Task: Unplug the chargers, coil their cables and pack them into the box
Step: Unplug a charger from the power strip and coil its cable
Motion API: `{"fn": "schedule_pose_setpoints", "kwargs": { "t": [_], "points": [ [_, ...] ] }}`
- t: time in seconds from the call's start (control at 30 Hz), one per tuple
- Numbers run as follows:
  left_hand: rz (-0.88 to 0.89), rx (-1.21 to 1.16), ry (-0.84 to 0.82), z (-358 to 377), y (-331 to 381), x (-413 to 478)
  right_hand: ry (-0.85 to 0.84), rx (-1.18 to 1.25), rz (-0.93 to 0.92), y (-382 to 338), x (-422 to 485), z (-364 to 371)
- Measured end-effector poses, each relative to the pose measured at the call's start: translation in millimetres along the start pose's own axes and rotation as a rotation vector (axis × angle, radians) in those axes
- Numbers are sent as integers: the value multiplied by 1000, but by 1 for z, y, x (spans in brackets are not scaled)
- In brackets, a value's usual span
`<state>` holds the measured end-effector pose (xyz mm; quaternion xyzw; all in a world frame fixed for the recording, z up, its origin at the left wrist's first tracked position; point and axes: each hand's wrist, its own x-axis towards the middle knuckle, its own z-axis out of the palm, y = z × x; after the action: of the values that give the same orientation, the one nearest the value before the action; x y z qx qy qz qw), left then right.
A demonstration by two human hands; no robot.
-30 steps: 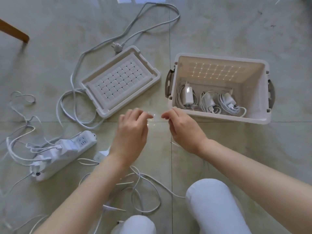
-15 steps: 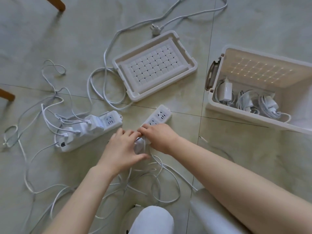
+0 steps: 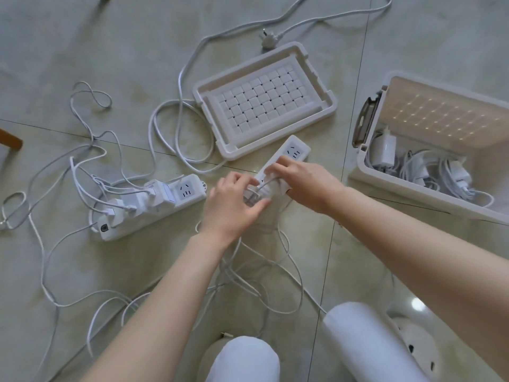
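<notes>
A white power strip lies on the floor at the centre. My right hand holds it down, fingers curled over its near part. My left hand grips a white charger plugged into that strip, largely hidden by the fingers; its cable trails toward me. A second power strip at left carries several plugged-in chargers. The open white box stands at right with three coiled chargers inside.
The box lid lies upside down behind the centre strip. Thick strip cords and thin white cables loop over the tiled floor at left and in front of my knees. A wooden furniture leg shows at the left edge.
My hands have dropped from in front of the box to the centre power strip. The left hand has taken hold of the charger and the right has settled on the strip.
</notes>
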<state>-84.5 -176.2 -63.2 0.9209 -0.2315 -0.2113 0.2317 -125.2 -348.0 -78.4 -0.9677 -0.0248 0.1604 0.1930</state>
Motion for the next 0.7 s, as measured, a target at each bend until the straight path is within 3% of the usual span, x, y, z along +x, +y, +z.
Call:
{"fn": "schedule_pose_setpoints", "kwargs": {
  "t": [0.13,0.27,0.37,0.47,0.53,0.7],
  "points": [
    [-28,-141,70,0,9,-1,205,247,27,-4,-32,5],
    [-54,-142,52,5,9,-2,259,405,-38,-19,-65,16],
    [-111,-26,-54,8,15,-2,304,515,120,-28,-68,22],
    [-182,46,-185,13,25,0,221,560,357,-31,-60,21],
    [-152,25,-188,20,31,-3,125,507,456,-30,-52,19],
    [75,-132,53,34,11,-29,-109,497,582,-23,-24,10]
  ]
}}
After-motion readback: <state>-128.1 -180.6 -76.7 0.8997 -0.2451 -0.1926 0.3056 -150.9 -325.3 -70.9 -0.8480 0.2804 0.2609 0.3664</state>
